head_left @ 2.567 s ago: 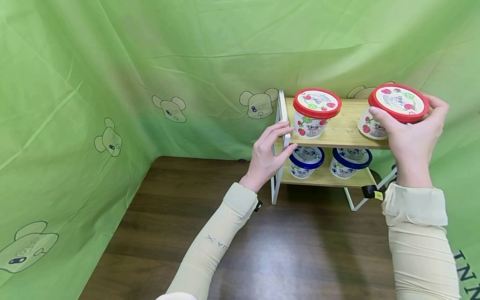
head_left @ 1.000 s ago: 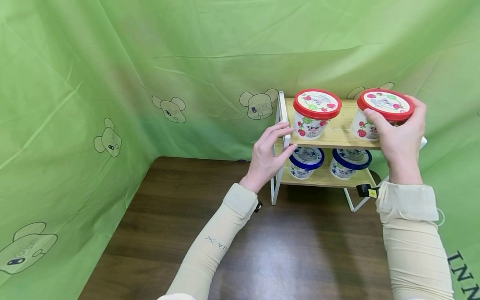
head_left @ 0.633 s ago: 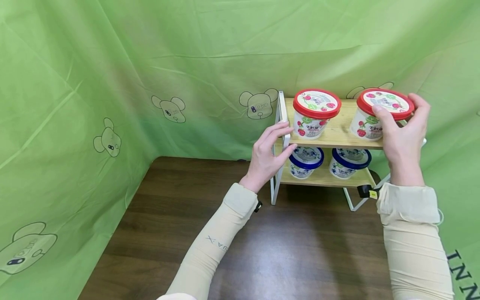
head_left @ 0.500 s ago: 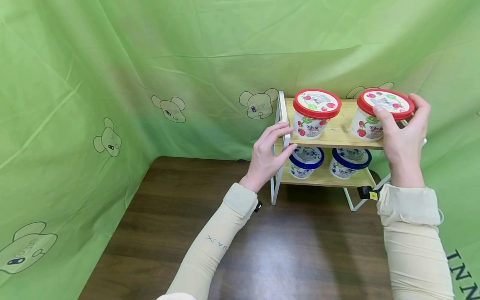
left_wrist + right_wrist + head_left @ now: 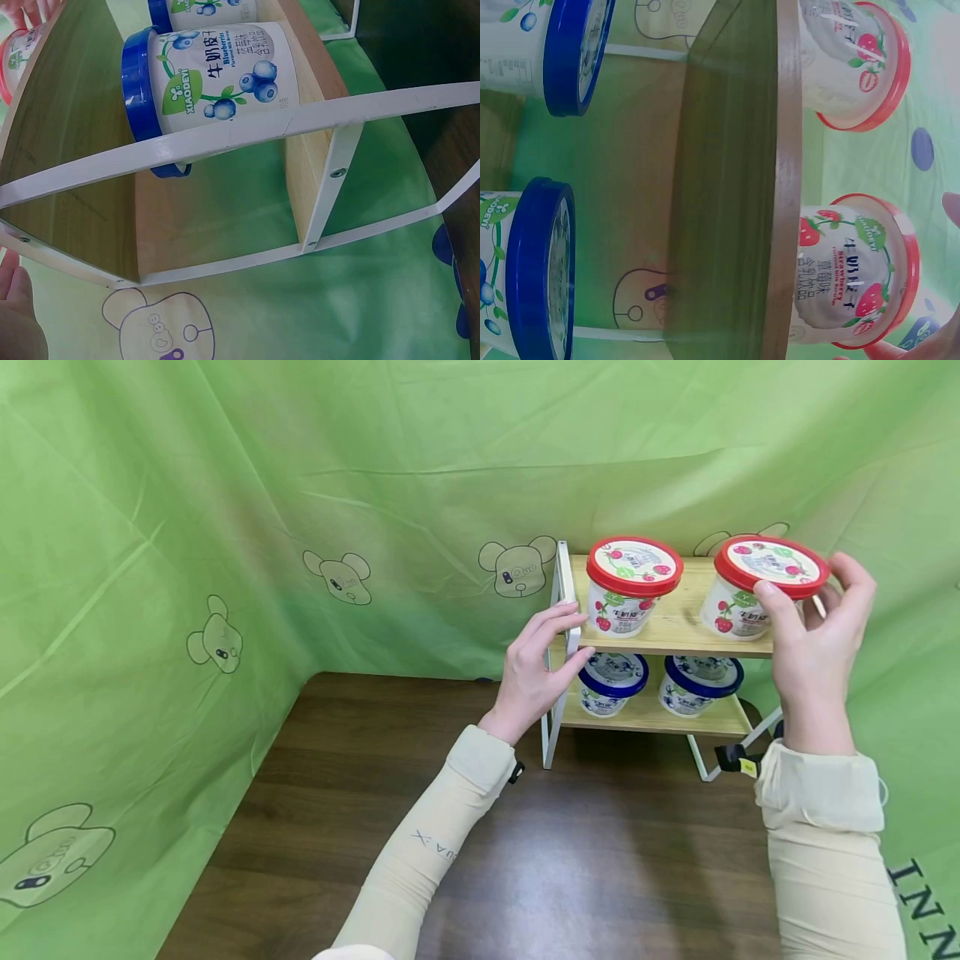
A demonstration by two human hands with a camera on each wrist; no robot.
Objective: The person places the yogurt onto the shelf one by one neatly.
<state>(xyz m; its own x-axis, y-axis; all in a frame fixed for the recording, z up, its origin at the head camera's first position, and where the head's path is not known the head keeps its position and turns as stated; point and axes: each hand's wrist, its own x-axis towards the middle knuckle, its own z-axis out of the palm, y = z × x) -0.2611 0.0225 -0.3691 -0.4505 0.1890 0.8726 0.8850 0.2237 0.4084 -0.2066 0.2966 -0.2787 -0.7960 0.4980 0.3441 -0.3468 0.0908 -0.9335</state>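
Note:
Two white tubs with red lids and strawberry prints stand upright on the upper board of a small two-tier rack. My right hand is beside the right strawberry tub, thumb tip near its lid and fingers spread around its far right side, with the grip loosened. The left strawberry tub stands by the rack's white side frame. My left hand rests its extended fingers against that frame, thumb just below the upper board. Two blue-lidded blueberry tubs sit on the lower board.
The rack's upper board and lower board are pale wood on white metal legs. Beneath it lies a dark wood-grain surface. Green cloth with bear drawings hangs behind and at both sides.
The right strawberry tub has moved slightly left, in the right hand's grip, and stands on the board. My right hand has since loosened and drawn a little to the right. The left hand stays put.

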